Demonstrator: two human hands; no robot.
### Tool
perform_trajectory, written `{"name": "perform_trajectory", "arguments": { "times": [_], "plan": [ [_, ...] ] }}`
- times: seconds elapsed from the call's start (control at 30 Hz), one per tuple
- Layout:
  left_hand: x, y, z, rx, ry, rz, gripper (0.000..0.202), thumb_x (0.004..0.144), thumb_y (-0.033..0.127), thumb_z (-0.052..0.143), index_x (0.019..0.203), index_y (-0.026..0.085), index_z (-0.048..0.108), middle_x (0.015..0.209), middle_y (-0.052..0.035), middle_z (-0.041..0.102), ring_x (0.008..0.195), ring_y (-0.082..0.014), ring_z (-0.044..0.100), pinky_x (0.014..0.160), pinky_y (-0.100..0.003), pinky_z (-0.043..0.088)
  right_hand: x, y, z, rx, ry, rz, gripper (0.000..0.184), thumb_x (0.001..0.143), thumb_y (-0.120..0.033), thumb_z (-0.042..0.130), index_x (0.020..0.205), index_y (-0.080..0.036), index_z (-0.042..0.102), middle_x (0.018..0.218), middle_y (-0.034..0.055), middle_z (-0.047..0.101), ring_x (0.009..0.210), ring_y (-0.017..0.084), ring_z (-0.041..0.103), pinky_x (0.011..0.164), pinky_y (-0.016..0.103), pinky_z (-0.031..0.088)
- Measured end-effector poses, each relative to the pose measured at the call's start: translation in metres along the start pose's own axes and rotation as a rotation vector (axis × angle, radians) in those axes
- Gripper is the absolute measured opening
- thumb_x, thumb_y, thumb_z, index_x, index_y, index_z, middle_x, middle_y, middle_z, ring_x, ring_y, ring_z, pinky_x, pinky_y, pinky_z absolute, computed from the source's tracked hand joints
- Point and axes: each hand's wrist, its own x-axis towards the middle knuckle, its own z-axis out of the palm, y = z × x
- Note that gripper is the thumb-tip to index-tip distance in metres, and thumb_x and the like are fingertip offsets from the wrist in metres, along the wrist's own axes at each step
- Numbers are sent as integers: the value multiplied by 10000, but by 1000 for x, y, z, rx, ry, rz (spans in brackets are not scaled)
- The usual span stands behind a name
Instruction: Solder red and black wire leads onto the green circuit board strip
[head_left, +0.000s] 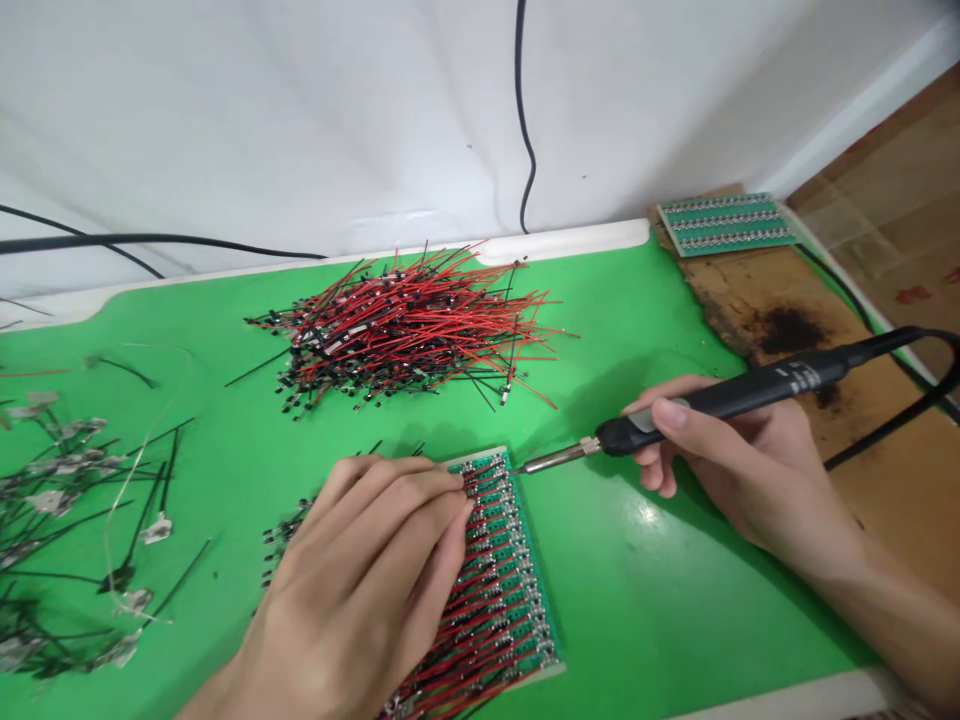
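My right hand grips a black soldering iron like a pen. The metal tip points left and sits close to the top right corner of a green circuit board. Rows of red wires lie across this board, their ends at small silvery pads along its right side. Over the board's upper left, my left hand has its fingers pressed together, the fingertips pinched at a red wire in the top row. That hand covers much of the board's left part.
A heap of red and black wires with small black parts lies behind the board. Black leads with whitish pieces are scattered at left. Another circuit board rests on a scorched brown sheet at right. The iron's cable trails rightward.
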Motion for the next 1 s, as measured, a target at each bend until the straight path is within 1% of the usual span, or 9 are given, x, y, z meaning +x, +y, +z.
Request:
{"name": "perform_trajectory", "arguments": {
  "times": [0.2,0.33,0.53,0.67,0.77,1.0],
  "plan": [
    [1,1,-1,-2,-22,2,166,1035,27,661,1101,171,712,1082,-1,807,1033,-127,740,1035,-340,526,-1,0,-1,-1,-14,6,178,928,-418,923,904,-243,905,690,46,799,534,168,753,468,199,607],
    [1,1,-1,11,-36,26,173,1035,12,652,1097,161,712,1089,-8,805,1039,-127,730,1022,-339,524,-2,-1,-1,-1,-13,5,183,924,-417,926,912,-236,902,693,46,798,535,170,751,470,204,611],
    [0,1,0,9,-41,47,154,1038,14,647,1104,138,711,1093,-32,797,1054,-143,725,1023,-351,530,-3,-2,-1,-12,10,8,235,898,-441,941,890,-210,899,663,59,781,509,188,738,447,233,615],
    [-2,0,0,14,-60,45,153,1033,10,660,1110,128,721,1112,-43,790,1077,-148,714,1045,-353,518,-1,-1,1,-10,16,1,248,901,-442,940,878,-199,895,658,59,775,507,182,734,443,224,607],
    [-3,-1,0,33,-52,48,152,1035,12,662,1121,125,718,1116,-46,788,1083,-153,710,1064,-359,515,0,-1,1,-15,5,-1,241,913,-443,932,886,-206,893,665,55,779,516,177,737,451,221,604],
    [-4,-1,-1,20,-88,55,173,1022,7,677,1150,115,719,1132,-60,785,1111,-165,702,1050,-353,545,-2,0,0,-22,12,8,239,910,-463,935,899,-228,893,676,49,778,521,176,732,450,241,602]
  ]
}}
